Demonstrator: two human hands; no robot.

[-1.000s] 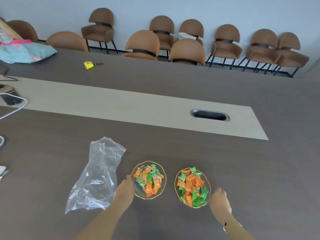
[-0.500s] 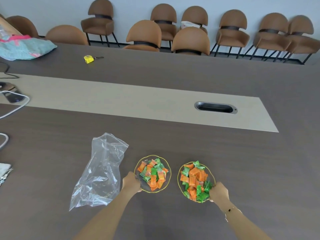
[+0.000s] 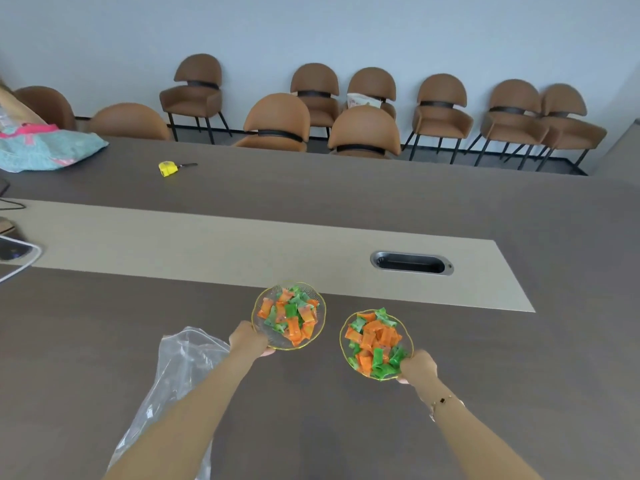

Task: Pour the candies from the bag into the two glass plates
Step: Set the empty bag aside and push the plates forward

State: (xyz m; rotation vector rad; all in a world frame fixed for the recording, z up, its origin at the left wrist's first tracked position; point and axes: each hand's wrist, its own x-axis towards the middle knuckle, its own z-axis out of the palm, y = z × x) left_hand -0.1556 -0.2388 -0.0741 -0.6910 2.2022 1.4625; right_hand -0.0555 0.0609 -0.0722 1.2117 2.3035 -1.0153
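Observation:
Two gold-rimmed glass plates hold several orange and green wrapped candies. My left hand (image 3: 248, 340) grips the near-left rim of the left plate (image 3: 273, 337), which is out near the beige strip. My right hand (image 3: 418, 367) grips the near-right rim of the right plate (image 3: 343, 336), a little closer to me. The clear plastic bag (image 3: 180, 368) lies limp on the dark table under and left of my left forearm, with no candies visible in it.
A beige strip (image 3: 207, 244) runs across the table with a metal cable slot (image 3: 411, 263) beyond the plates. A yellow tape measure (image 3: 168, 167), a teal cloth bag (image 3: 41, 147) and cables at the left edge lie farther off. Brown chairs line the wall.
Both hands have closed on the plate rims and moved the plates forward, away from me; the left plate has gone farther. The bag stays where it lay.

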